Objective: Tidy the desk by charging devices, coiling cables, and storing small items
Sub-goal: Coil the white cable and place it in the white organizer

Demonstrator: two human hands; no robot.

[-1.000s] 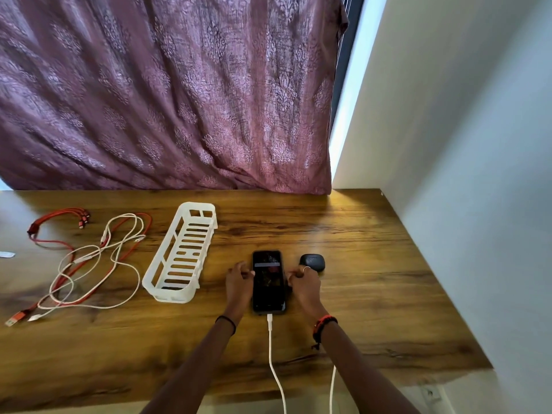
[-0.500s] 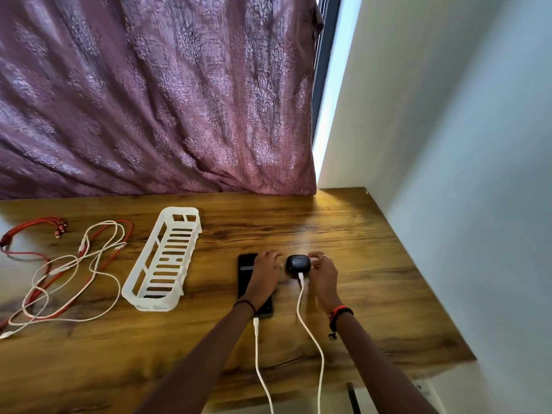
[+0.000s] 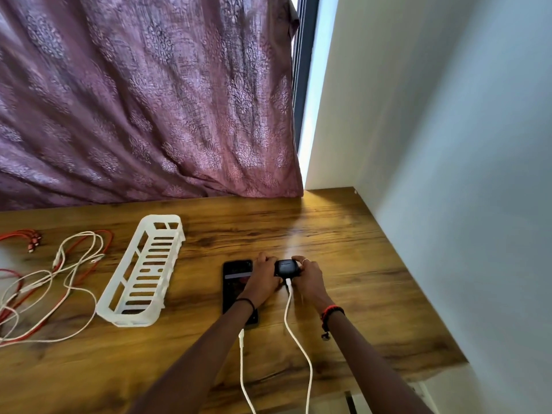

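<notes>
A small black earbud case (image 3: 286,267) sits on the wooden desk (image 3: 343,249), held between both hands. My left hand (image 3: 263,280) grips its left side, and my right hand (image 3: 307,276) grips its right side. A white charging cable (image 3: 295,333) runs from the desk's front edge up to the case's near end. A black phone (image 3: 234,283) lies flat just left of the case, partly under my left hand and wrist, with a second white cable (image 3: 242,363) plugged into its near end.
A white slotted plastic basket (image 3: 143,271) stands left of the phone. Tangled white cables (image 3: 59,279) and red cables (image 3: 18,237) lie at the far left. A maroon curtain (image 3: 149,100) hangs behind the desk. A white wall (image 3: 463,174) borders the right side.
Both hands left the phone's sides and moved right to the earbud case. A second white cable came up to the case's near end. The view shifted slightly right.
</notes>
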